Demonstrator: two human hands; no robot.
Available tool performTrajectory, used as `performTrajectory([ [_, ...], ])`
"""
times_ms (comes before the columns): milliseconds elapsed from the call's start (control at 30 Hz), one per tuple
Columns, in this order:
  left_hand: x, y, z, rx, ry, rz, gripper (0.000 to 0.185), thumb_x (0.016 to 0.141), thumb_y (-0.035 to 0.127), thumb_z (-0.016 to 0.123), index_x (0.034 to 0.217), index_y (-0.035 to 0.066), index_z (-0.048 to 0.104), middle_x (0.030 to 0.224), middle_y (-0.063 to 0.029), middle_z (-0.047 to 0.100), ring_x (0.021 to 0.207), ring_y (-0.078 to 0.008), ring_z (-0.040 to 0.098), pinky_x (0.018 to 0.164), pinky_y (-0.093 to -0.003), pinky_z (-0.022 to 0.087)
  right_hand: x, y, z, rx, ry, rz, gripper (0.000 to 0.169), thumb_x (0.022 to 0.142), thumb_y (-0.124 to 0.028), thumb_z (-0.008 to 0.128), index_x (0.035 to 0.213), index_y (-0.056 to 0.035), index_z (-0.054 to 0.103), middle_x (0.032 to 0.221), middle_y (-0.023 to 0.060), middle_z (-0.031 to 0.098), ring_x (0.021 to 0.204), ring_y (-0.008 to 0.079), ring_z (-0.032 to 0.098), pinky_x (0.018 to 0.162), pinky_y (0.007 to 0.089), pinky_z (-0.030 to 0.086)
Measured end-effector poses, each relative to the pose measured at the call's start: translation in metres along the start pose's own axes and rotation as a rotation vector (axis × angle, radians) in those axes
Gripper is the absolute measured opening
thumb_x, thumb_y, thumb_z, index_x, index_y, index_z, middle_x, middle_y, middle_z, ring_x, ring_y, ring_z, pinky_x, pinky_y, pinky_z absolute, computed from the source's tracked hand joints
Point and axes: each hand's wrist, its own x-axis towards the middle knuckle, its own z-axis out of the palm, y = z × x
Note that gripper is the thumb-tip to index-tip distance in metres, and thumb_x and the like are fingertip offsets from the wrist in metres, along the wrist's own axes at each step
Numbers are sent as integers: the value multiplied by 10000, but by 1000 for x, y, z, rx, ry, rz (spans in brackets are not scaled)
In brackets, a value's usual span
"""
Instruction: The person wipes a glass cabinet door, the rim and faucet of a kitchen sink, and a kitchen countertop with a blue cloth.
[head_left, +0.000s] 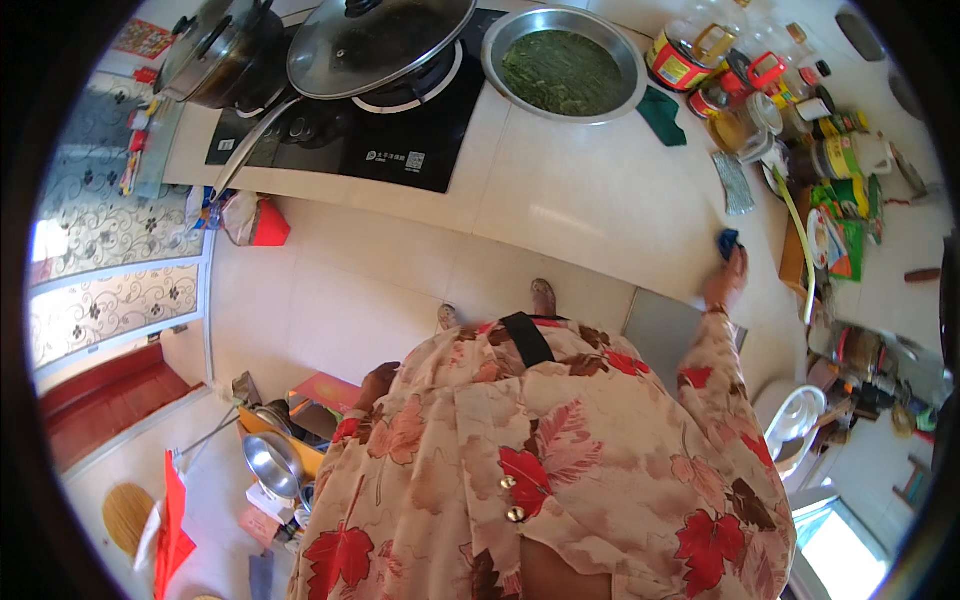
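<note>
On the right of the countertop, my right hand rests with its fingers on a small crumpled dark blue cloth. A grey patterned cloth lies just beyond it, apart from the hand. My left hand hangs low at my side, partly behind my floral shirt; nothing shows in it, and its fingers are not clear. Farther back stands a steel basin of dark green leafy stuff in liquid. Beside the basin's right rim lies a dark green cloth.
A black gas hob carries a lidded pan, its handle jutting past the counter's front edge, and a steel pot. Several bottles and jars crowd the back right corner. A yellow-green stalk-like strip stands beside a wooden box.
</note>
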Motion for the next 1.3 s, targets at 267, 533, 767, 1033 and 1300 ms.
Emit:
performTrajectory([
  [267,1,-93,-88,227,25,15,322,939,255,587,1187,57,640,1095,-158,691,972,-253,682,809,-352,537,-88,-258,25,271,-174,-192,493,828,101,480,1276,-75,584,1365,144,512,1284,327,464,1101,410,370],
  [533,-26,-167,-123,-36,51,-206,333,936,259,586,1194,55,639,1058,-159,695,937,-236,685,793,-345,538,-148,-394,26,725,-616,-572,490,812,127,472,1244,-80,577,1304,140,556,1230,314,529,1080,395,396],
  [767,-35,-170,-130,-216,135,-294,338,934,262,586,1198,57,638,1041,-160,696,922,-227,684,785,-343,538,-44,-248,29,286,-108,5,426,863,53,471,1263,-52,578,1284,178,563,1206,344,530,1062,402,407],
  [1033,-77,-141,-99,-375,181,-408,344,931,264,586,1203,60,637,1020,-160,697,906,-216,684,775,-341,539,-16,-297,79,155,-94,-196,441,800,3,540,1228,-69,614,1346,170,537,1272,360,477,1070,447,383],
  [1300,-84,-109,-107,-390,169,-418,350,928,266,586,1208,62,637,1000,-161,697,889,-206,683,765,-338,539,36,-402,139,366,-261,-494,462,794,22,560,1233,-116,606,1379,131,517,1254,362,488,1051,441,406],
])
